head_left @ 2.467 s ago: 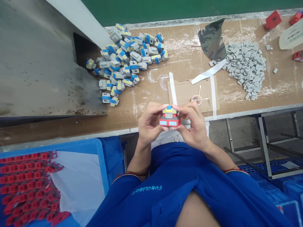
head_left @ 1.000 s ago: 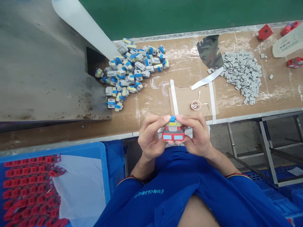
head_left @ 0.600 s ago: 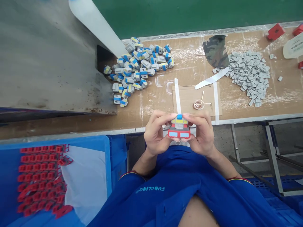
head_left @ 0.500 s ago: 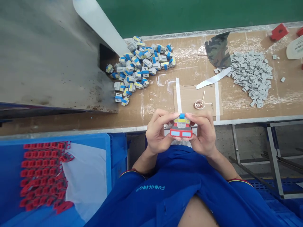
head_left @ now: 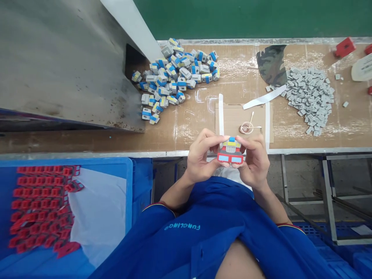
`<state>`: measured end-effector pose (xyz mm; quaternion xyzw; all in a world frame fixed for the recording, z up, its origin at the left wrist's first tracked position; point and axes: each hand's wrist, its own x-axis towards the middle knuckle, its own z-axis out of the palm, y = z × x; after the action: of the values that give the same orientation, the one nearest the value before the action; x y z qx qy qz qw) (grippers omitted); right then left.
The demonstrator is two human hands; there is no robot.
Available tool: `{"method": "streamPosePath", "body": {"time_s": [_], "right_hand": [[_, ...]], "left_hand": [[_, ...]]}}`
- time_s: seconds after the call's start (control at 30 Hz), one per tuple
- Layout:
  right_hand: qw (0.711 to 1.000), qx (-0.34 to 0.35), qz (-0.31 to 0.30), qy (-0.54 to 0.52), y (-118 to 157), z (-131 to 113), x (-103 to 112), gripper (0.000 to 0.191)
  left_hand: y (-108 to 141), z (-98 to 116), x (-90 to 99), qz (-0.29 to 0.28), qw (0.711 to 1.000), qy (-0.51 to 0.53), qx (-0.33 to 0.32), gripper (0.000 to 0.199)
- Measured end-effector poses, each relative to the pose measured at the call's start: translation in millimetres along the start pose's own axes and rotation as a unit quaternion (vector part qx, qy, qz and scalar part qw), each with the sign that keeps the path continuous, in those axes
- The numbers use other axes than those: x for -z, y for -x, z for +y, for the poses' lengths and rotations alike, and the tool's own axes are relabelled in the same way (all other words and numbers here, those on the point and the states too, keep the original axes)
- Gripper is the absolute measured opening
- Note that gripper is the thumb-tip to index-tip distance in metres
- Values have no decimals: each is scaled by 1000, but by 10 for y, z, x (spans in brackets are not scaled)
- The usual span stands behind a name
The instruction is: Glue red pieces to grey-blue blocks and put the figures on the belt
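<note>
A small toy vehicle (head_left: 230, 154), red with a grey, yellow and blue upper part, is held between my two hands at the table's front edge. My left hand (head_left: 203, 155) grips its left side, thumb below and fingers above. On the other side my right hand (head_left: 255, 159) grips it the same way. Just beyond the hands lies a cardboard piece (head_left: 232, 116) with white tape strips, and on it a small round container (head_left: 246, 128) with cotton swabs.
Grey, blue and yellow parts (head_left: 180, 73) are heaped back left, beside a metal box (head_left: 69, 69). Small grey pieces (head_left: 310, 97) form a pile at right, near camouflage cloth (head_left: 271, 64). A blue bin (head_left: 129, 193) at lower left holds rows of red parts (head_left: 40, 192).
The view has shifted a little. Both hands, still on the toy vehicle, appear slightly further right and higher, and the red part sits closer under the upper part.
</note>
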<state>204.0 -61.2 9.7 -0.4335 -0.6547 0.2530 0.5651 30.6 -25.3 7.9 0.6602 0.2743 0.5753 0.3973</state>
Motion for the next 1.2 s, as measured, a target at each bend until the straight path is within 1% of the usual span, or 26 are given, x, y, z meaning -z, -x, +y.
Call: {"method": "streamPosePath", "body": {"time_s": [0.17,0.33,0.57,0.73,0.83,1.1,1.2], "right_hand": [[1000,3,0,15,-7,-5,7,47],[1000,2,5,21,-25,-40,-46,44],[1000,-2,6,-5,-47,-64,-112,45],[1000,-7,-13,21,-61,-8,-150,46],[999,-20,-25,16,-67,40,-177,47],[999,-18,-44,-10,-109,75,-266,47],[999,-19,-42,-29,-128,99,-285,46]], "left_hand": [[-11,-3,8,-5,1000,12,11,53],[19,-42,58,-12,999,34,29,56],[62,-71,139,-17,998,40,53,57],[58,-165,180,-18,997,43,56,55],[47,-217,198,-11,997,42,58,53],[65,-187,288,7,997,31,72,52],[63,-206,304,3,997,31,72,52]]}}
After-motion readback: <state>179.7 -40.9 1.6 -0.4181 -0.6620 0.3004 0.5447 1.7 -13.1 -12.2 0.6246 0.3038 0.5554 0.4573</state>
